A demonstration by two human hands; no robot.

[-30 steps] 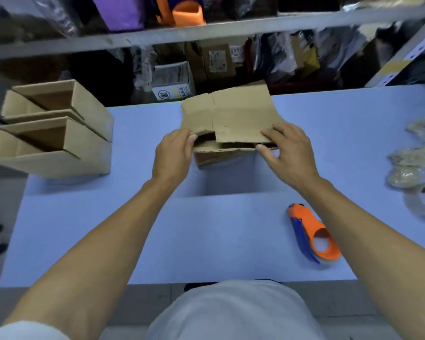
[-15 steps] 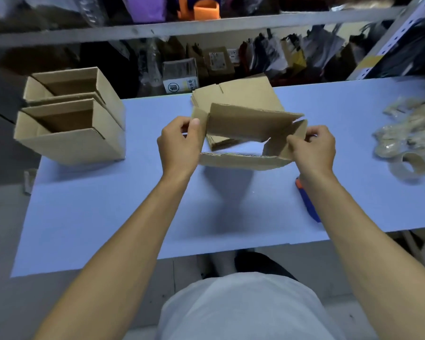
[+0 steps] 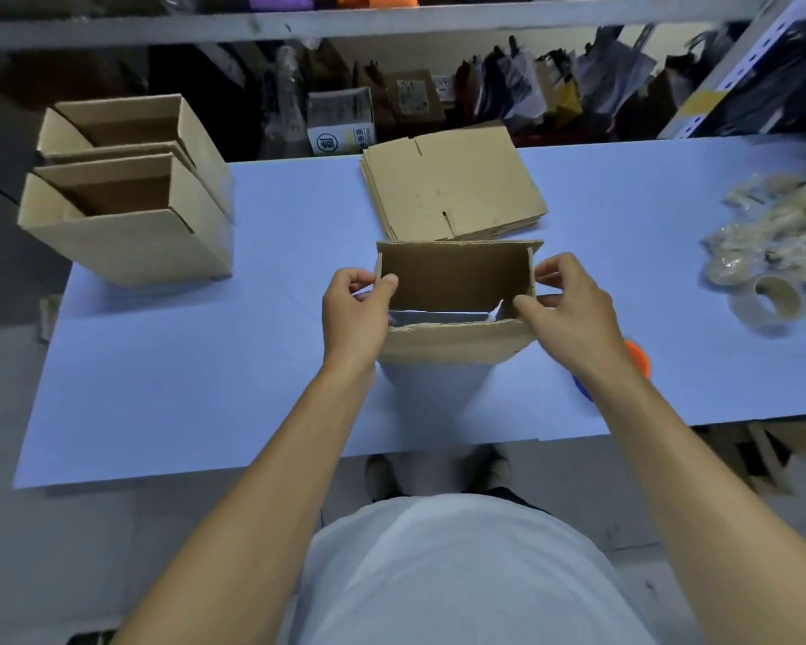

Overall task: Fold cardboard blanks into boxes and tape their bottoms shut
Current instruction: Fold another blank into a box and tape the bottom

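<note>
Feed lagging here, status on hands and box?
Left hand and right hand pinch opened box ends. Bottom untaped. Tape dispenser behind right wrist.

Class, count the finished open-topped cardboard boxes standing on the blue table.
2. Both stand at the table's far left: near brown open-topped cardboard box, far brown open-topped cardboard box directly behind, touching it. None seems hidden.

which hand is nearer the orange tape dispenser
Right. The right hand is just above and beside the orange tape dispenser; the left hand is across the box from it.
</note>
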